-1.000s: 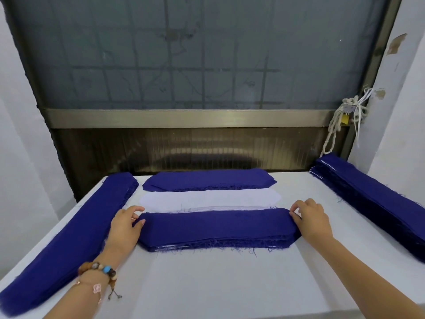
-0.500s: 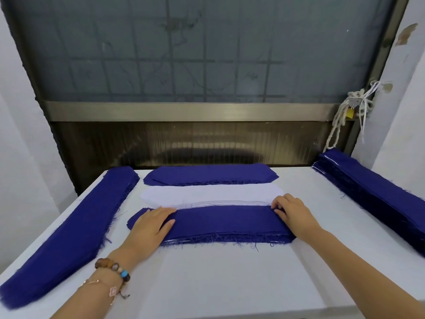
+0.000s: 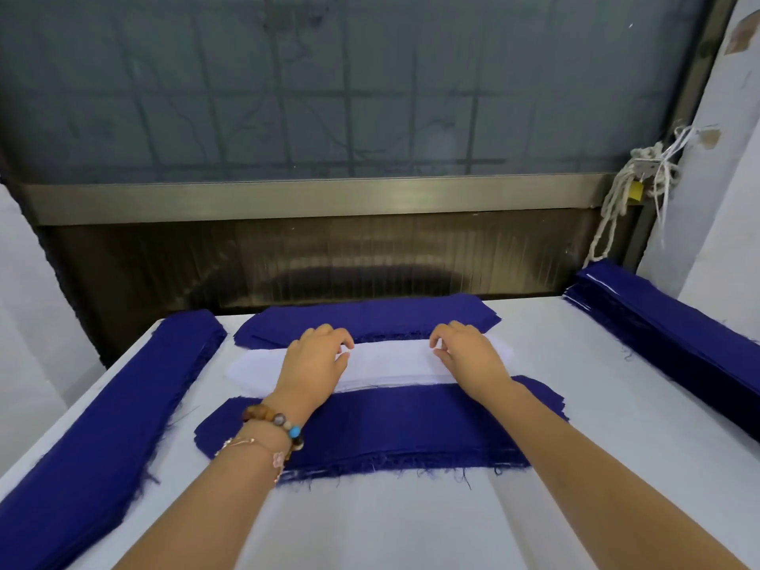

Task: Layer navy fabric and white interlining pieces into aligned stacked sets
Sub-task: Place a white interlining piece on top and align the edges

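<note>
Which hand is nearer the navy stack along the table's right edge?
Right. The right hand pinches the white interlining right of centre, apart from the navy stack; the left hand pinches the same pile, farther left.

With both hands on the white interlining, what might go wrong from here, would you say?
The left hand and right hand pinch the white interlining stack near its middle, so two sheets may lift together and the ends droop. Both forearms cross the near navy stack and could nudge it askew.

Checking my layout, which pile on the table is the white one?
The white interlining pile, between the far navy stack and near navy stack; every other pile is navy.
</note>
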### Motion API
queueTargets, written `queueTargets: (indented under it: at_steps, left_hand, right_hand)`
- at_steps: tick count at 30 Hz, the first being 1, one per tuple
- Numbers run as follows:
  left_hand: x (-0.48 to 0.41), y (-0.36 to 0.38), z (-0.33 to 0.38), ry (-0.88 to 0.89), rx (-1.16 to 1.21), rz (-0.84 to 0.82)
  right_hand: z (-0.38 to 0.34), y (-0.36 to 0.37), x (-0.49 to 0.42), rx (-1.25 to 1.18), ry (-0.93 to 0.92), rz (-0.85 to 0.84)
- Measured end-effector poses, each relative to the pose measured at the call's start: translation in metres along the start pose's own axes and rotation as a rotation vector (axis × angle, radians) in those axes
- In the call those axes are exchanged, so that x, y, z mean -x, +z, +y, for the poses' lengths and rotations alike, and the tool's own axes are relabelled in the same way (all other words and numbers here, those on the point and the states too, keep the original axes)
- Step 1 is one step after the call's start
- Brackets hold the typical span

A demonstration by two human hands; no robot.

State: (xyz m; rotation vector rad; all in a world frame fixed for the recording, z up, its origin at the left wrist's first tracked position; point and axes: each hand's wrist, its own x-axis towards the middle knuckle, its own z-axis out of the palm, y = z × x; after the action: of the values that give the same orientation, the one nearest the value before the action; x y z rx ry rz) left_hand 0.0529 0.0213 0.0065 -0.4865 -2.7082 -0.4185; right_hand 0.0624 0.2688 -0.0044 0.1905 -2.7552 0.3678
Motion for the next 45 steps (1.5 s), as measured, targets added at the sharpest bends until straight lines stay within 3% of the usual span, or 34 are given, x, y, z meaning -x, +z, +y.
queueTargets:
  at_steps: [7, 12, 25, 29, 36, 45]
  left_hand:
    - [-0.036, 0.043, 0.015, -0.007, -0.003, -0.067]
    - [-0.032, 0.062, 0.004, -0.004, 0.007, 0.023]
    - [-0.033, 0.061, 0.003, 0.000, 0.042, 0.052]
    - [-0.029, 0.057, 0.004, 0.010, 0.132, 0.007]
    - [-0.030, 0.057, 0.005, 0.020, 0.043, 0.039]
    - [-0.036, 0.032, -0.042, -0.020, -0.103, -0.141]
  right_hand:
    - [-0.022, 0.036, -0.042, -0.093, -0.019, -0.091]
    - [-0.018, 0.057, -0.044, -0.079, 0.040, -0.016]
    - [-0.018, 0.059, -0.040, -0.040, -0.002, 0.096]
    - [-0.021, 0.056, -0.039, -0.018, -0.017, 0.083]
    - [-0.023, 0.053, -0.037, -0.154, 0.006, 0.022]
    - [0.009, 0.027, -0.043, 0.157, 0.011, -0.163]
